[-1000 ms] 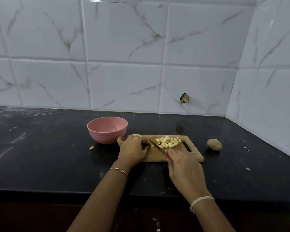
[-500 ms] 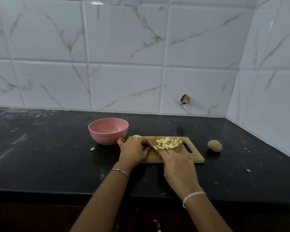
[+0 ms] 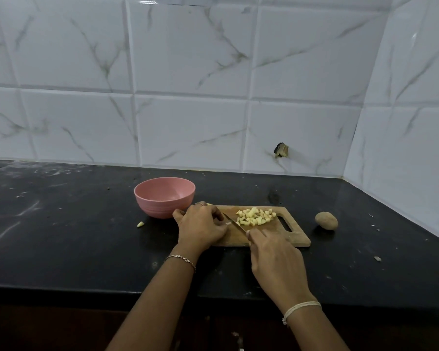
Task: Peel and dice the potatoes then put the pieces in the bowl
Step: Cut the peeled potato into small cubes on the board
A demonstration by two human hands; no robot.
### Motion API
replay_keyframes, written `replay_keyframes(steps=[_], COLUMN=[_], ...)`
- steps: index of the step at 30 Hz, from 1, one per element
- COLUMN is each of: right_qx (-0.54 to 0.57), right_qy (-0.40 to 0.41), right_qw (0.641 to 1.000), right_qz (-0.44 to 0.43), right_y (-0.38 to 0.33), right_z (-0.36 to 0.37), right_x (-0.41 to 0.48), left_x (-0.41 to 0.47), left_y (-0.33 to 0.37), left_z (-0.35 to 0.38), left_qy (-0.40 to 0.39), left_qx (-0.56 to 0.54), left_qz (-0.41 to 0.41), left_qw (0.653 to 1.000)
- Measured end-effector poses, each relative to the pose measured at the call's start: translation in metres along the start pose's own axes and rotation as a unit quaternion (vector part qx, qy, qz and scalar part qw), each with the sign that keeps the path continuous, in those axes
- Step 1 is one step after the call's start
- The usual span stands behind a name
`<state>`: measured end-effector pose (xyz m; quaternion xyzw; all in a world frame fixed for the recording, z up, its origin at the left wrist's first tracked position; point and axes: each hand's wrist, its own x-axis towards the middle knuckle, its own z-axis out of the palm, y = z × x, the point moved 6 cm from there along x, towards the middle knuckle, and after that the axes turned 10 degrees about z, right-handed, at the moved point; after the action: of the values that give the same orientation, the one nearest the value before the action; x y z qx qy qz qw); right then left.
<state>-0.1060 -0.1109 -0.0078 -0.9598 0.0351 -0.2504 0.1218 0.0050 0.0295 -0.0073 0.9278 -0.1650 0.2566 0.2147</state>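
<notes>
A wooden cutting board (image 3: 295, 230) lies on the black counter with a pile of diced potato pieces (image 3: 256, 217) near its far edge. My right hand (image 3: 274, 257) grips a knife (image 3: 235, 224), the blade angled toward the pile's left side. My left hand (image 3: 200, 225) rests curled on the board's left end, fingers bent over a small potato piece that is mostly hidden. A pink bowl (image 3: 164, 200) stands just left of the board. One unpeeled potato (image 3: 326, 220) sits to the right of the board.
A stray potato bit (image 3: 140, 224) lies on the counter (image 3: 61, 236) in front of the bowl. White tiled walls close the back and right side. The counter's front edge runs below my wrists.
My right hand slid left and then back slightly with the knife beside the pile. My left hand stayed on the board's left end.
</notes>
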Motion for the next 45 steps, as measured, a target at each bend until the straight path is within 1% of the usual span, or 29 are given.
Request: replay_keyframes(steps=[3,5,13,19,23,26,29,35,37,39,42,44,45], right_qx=[0.006,0.008,-0.032,-0.036,-0.062,-0.071,-0.068,-0.066,-0.073,-0.074,-0.082,-0.080,-0.077], right_qy=[0.000,-0.015,-0.026,-0.005,-0.005,-0.004,0.019,0.029,0.035,0.040,0.054,0.054,0.058], right_qw=[1.000,1.000,0.998,0.999,0.998,0.997,0.997,0.997,0.996,0.994,0.992,0.992,0.992], right_qz=[-0.007,-0.014,-0.040,-0.014,-0.019,-0.006,0.016,0.028,0.048,0.070,0.079,0.078,0.079], right_y=[-0.001,-0.001,-0.013,-0.009,-0.003,0.004,0.008,0.011,0.013,0.014,0.017,0.018,0.018], right_z=[-0.001,0.001,0.004,0.004,0.001,0.001,0.001,0.003,0.001,0.001,0.000,0.000,-0.002], right_x=[0.000,0.001,0.007,0.006,0.014,0.019,0.020,0.022,0.022,0.022,0.023,0.023,0.023], left_x=[0.000,0.000,0.001,0.001,0.003,0.005,0.011,0.029,0.032,0.033,0.029,0.026,0.026], left_y=[0.000,0.000,0.001,0.003,0.003,0.005,0.009,0.018,0.018,0.018,0.028,0.038,0.041], left_z=[0.002,0.002,0.004,0.004,0.006,0.008,0.011,0.019,0.020,0.019,0.016,0.012,0.011], left_qy=[-0.011,-0.015,-0.017,-0.013,-0.014,-0.010,-0.018,-0.047,-0.037,-0.017,-0.004,0.001,-0.003], left_qx=[0.004,0.001,0.009,0.025,0.036,0.047,0.051,0.074,0.070,0.039,-0.002,0.012,0.021], left_qz=[-0.007,-0.007,-0.001,0.007,0.014,0.022,0.033,0.073,0.082,0.102,0.182,0.232,0.245], left_qw=[1.000,1.000,1.000,1.000,0.999,0.999,0.998,0.993,0.993,0.994,0.983,0.973,0.969])
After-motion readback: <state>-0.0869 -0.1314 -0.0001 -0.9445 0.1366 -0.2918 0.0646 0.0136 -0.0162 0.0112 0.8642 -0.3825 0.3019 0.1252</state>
